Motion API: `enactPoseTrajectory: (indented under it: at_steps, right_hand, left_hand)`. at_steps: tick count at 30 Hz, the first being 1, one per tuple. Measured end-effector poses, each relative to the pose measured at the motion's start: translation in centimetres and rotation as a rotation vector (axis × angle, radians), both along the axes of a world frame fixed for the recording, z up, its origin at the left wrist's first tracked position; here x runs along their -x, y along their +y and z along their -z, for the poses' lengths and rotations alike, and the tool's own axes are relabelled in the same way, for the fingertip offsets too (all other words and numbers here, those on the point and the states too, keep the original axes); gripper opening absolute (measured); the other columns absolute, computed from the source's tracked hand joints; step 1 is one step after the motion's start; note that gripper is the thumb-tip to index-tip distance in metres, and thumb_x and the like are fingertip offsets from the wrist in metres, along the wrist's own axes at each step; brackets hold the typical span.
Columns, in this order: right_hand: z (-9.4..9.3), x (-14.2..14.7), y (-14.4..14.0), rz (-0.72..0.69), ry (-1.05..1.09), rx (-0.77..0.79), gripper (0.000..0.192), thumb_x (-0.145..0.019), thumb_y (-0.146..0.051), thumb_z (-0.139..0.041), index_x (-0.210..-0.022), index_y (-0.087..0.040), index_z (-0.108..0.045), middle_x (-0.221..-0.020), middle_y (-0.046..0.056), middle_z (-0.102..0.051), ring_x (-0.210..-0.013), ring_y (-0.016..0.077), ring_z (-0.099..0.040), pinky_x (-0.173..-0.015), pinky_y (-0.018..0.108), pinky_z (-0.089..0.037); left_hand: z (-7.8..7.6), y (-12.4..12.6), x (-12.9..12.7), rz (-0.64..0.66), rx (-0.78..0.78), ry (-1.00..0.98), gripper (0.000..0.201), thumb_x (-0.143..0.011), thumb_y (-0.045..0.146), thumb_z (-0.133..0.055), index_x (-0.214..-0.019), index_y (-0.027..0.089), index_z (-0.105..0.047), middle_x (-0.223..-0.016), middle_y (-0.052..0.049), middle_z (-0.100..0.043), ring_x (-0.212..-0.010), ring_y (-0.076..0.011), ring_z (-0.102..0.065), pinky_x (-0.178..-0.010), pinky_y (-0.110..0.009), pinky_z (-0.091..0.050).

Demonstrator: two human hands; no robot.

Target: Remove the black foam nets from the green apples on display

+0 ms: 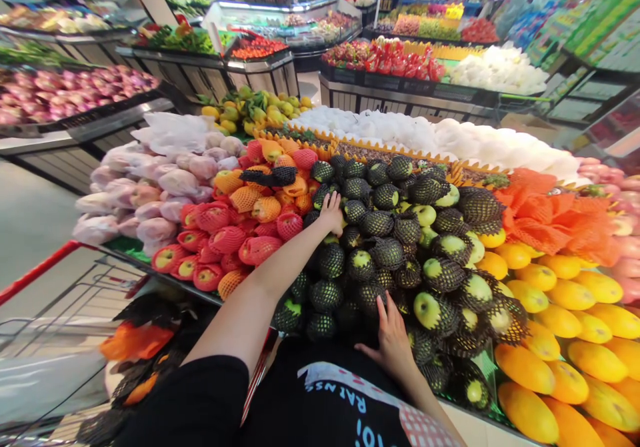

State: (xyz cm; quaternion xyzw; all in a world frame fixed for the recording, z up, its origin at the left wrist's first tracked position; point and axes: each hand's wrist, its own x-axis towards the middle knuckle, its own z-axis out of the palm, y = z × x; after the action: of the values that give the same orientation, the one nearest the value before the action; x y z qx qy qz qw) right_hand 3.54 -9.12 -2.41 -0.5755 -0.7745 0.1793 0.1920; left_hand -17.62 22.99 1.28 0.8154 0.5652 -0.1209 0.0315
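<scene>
My left hand (331,215) reaches across a heap of green apples in black foam nets. Its palm lies over one apple in the heap, with the fingers stretched forward and slightly apart; the apple's underside is hidden. Closer to my body, my right hand (393,335) rests at the heap's near side, thumb spread away from the fingers. Its fingertips touch or nearly touch a netted green apple (370,296). Another netted green apple (428,310) sits just right of that hand, its pale skin showing.
Red-netted apples (225,239) and bagged pinkish fruit (157,190) lie left. Yellow melons (563,327) and loose orange nets (550,214) lie right. White-wrapped fruit (380,127) lines the back. A red-handled shopping cart (40,270) stands at left, beside discarded nets (135,340).
</scene>
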Motion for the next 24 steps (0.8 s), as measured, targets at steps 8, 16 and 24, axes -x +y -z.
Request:
enactPoseTrajectory:
  at_steps: [8,16,24]
  right_hand:
    - [-9.2,1.4,6.1,0.112,0.189,-0.387,0.066,-0.085,-0.036,-0.069,-0.143,-0.029,-0.039,-0.153,0.015,-0.023,-0.141,0.0386,-0.032,-0.106,0.059,-0.042]
    - [-10.7,7.9,25.5,-0.062,-0.312,-0.146,0.057,-0.083,-0.011,-0.061,-0.138,-0.01,-0.046,-0.151,0.02,-0.039,-0.139,0.0351,-0.032,-0.107,0.049,-0.04]
    - [-7.6,7.4,28.7,-0.117,-0.358,-0.155,0.066,-0.07,-0.009,-0.073,-0.132,-0.019,-0.05,-0.132,0.015,-0.054,-0.118,0.0329,-0.045,-0.085,0.041,-0.051]
  left_hand:
    - [0.2,0.6,1.0,0.059,-0.05,-0.002,0.087,-0.048,0.04,-0.085,-0.124,0.004,-0.066,-0.164,-0.024,-0.017,-0.153,-0.0414,-0.001,-0.121,-0.054,0.009]
    - [0.9,-0.4,1.9,0.12,-0.146,-0.165,0.08,-0.052,0.037,-0.081,-0.124,0.006,-0.066,-0.161,-0.023,-0.027,-0.152,-0.0373,-0.012,-0.124,-0.051,0.003]
    - [1.3,-0.8,2.4,0.191,-0.194,-0.222,0.08,-0.052,0.039,-0.082,-0.122,0.002,-0.065,-0.159,-0.026,-0.03,-0.151,-0.0379,-0.014,-0.124,-0.049,-0.002]
